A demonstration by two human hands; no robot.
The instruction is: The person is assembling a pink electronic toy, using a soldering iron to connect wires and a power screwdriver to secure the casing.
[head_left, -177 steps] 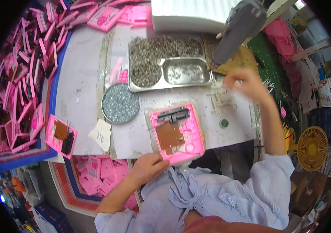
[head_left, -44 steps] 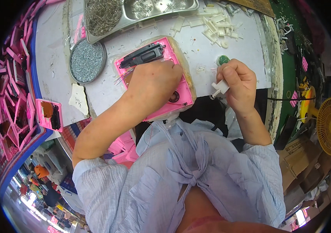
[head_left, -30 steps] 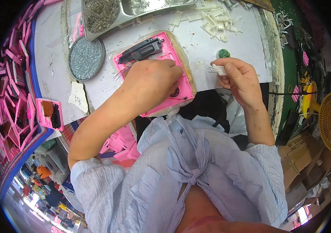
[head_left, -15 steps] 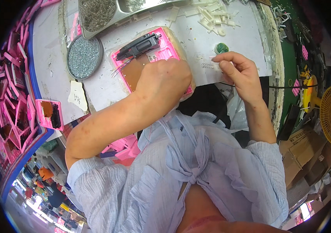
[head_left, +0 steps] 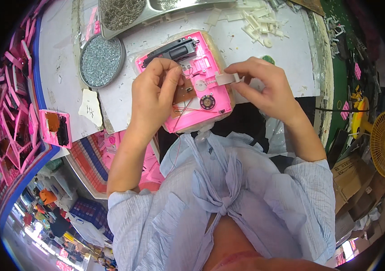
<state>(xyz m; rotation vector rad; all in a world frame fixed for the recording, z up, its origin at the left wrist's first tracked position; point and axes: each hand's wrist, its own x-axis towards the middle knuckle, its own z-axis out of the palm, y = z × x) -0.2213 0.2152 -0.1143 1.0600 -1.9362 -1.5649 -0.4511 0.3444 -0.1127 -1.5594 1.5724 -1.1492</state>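
Red wire (head_left: 177,151) trails over the near edge of the pink casing (head_left: 222,97), which lies open at the near side of the bench (head_left: 287,83); if it snags on the shirt (head_left: 223,180), a tug could break a connection. Slack strands cross left of the black round speaker (head_left: 208,102) and could get pinched. The left hand (head_left: 156,92) blocks part of the brown circuit board (head_left: 183,93); I cannot tell whether its grip is closed on a wire. The right hand (head_left: 264,86) has its grip clamped on a white plastic piece (head_left: 227,79) above the casing's right side, with a spring (head_left: 210,82) poking out leftward; an uneven pinch could let that spring jump free. Farther left stands a dish (head_left: 123,58) of tiny metal pieces; farthest, a metal tray (head_left: 152,16) and loose white parts (head_left: 259,23) limit space.
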